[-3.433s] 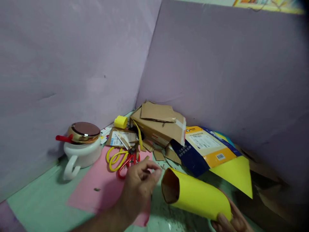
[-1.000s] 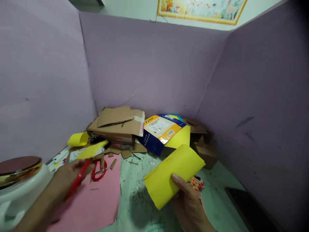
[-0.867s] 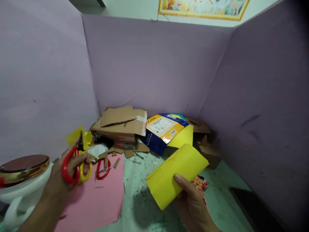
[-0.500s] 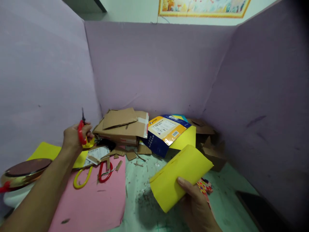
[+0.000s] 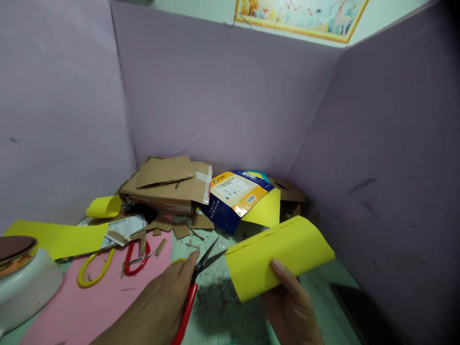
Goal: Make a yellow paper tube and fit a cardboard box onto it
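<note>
My left hand (image 5: 168,293) is closed on scissors (image 5: 197,273) with red and yellow handles. Their dark blades stand apart, with the tips beside the left edge of a yellow paper sheet (image 5: 282,249). Whether a blade touches the paper I cannot tell. That sheet is bent over on itself, with an uneven line near its top left. My right hand (image 5: 293,304) grips it from below, thumb on the front face and fingers hidden behind.
On the left, another pair of red-and-yellow handles (image 5: 137,262) lies on pink paper (image 5: 108,306) near yellow paper strips (image 5: 72,239) and cardboard scraps. A white pot-like object (image 5: 30,292) stands at far left. Cardboard boxes (image 5: 168,189) and a blue-orange carton (image 5: 233,194) line the back wall.
My left hand has brought the scissors from the far left to the middle, beside the paper. The blades now show apart. My right hand still holds the sheet, turned slightly flatter.
</note>
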`<action>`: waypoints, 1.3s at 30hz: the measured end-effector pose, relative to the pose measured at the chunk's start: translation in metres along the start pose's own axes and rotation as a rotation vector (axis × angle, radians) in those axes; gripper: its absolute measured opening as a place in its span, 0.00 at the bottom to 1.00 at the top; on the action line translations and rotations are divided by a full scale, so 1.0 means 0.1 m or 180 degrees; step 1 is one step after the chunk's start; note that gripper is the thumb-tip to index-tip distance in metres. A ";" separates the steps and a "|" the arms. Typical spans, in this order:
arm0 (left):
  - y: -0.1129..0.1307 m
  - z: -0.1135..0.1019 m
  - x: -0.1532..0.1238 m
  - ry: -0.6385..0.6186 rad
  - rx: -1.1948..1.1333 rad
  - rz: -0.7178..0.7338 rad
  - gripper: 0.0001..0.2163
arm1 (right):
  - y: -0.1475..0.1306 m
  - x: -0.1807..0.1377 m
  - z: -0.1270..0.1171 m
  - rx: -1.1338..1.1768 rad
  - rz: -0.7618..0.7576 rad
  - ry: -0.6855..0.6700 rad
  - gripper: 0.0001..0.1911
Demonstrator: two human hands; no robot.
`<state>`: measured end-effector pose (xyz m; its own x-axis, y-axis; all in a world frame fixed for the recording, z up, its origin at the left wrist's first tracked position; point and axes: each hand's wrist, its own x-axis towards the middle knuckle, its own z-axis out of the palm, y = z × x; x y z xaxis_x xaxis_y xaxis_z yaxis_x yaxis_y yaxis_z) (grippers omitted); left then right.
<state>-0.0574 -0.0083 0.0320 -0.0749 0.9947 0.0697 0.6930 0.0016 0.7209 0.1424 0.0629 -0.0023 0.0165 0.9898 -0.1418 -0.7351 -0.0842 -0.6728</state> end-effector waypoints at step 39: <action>-0.27 0.17 0.09 0.1227 0.2502 0.2214 0.15 | 0.02 -0.03 -0.03 -0.0175 -0.0134 -0.0224 0.42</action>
<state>-0.0642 0.0029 0.0014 0.3826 0.7063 0.5956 0.9210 -0.3429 -0.1850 0.1434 0.0599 -0.0052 -0.0025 0.9980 -0.0626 -0.6965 -0.0467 -0.7161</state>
